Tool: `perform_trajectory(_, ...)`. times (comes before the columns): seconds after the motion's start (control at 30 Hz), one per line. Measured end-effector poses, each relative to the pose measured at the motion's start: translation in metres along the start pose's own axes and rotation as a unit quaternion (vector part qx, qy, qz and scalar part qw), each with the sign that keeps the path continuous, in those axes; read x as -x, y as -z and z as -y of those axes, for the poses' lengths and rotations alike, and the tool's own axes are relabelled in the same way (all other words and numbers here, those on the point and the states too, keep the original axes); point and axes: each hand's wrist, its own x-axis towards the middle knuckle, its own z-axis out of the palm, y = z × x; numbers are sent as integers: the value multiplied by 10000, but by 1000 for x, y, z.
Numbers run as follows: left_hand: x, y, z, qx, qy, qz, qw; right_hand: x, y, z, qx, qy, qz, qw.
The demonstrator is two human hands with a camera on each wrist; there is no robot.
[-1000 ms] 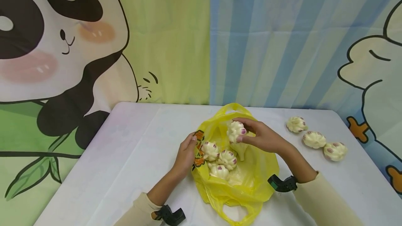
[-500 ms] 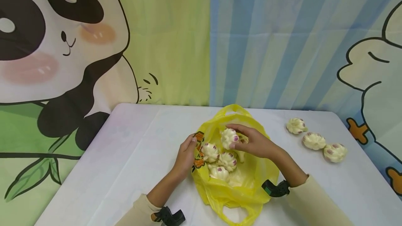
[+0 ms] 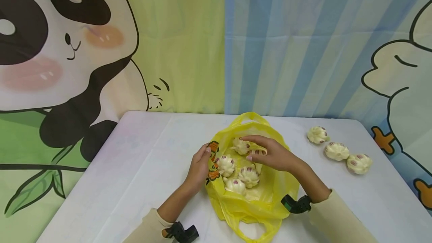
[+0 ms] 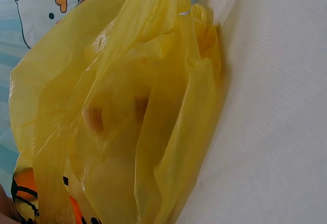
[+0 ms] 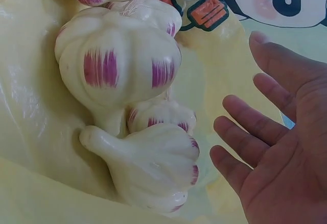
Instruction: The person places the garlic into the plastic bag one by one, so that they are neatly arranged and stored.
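My left hand [image 3: 198, 167] pinches the left rim of a yellow plastic bag [image 3: 281, 194], thumb over the orange print. Inside the bag lie several white garlic bulbs [image 3: 225, 165] with purple streaks. Over the bag's mouth is my right hand [image 3: 275, 153], fingers spread and holding nothing, just beside a bulb [image 3: 240, 146] at the far side. The right wrist view shows the same hand [image 5: 291, 127] apart from the garlic bulbs [image 5: 122, 55]. Through the bag's wall [image 4: 127, 157], the left wrist view gives only faint bulb shapes; the left fingers are mostly out of that frame.
Three more garlic bulbs [image 3: 336, 151] lie in a slanting row on the white table [image 3: 148, 160], right of the bag. One bag handle loop [image 3: 266, 233] hangs toward the front edge. A printed panda curtain [image 3: 182, 48] stands behind the table.
My right hand has moved down and left into the bag's mouth with a garlic bulb and let it go among the others. One bulb there has shifted. The left hand stays on the rim.
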Motion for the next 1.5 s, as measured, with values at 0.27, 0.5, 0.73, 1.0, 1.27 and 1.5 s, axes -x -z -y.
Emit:
perform_trajectory(0.27, 0, 0, 1, 44, -46, 48, 10000, 2, -1, 0, -66, 21, -136, 9999)
perform_trajectory(0.5, -1, 1, 4, 62, -22, 12, 10000, 3, 2, 3, -233, 46, -309, 9992)
perform_trajectory(0.73, -1, 1, 4, 47, 42, -26, 10000, 3, 8, 7, -299, 300, -634, 9971)
perform_trajectory(1.0, -3, 0, 1, 4, 44, -33, 10000, 6, 11, 9, -576, 898, -1677, 9800)
perform_trajectory(1.27, -2, 0, -1, 33, 50, 13, 10000, 13, 22, 13, -680, 1087, -2514, 9594)
perform_trajectory(1.5, -1, 1, -2, 4, 13, -17, 10000, 25, 34, 8, -566, 978, -2790, 9536)
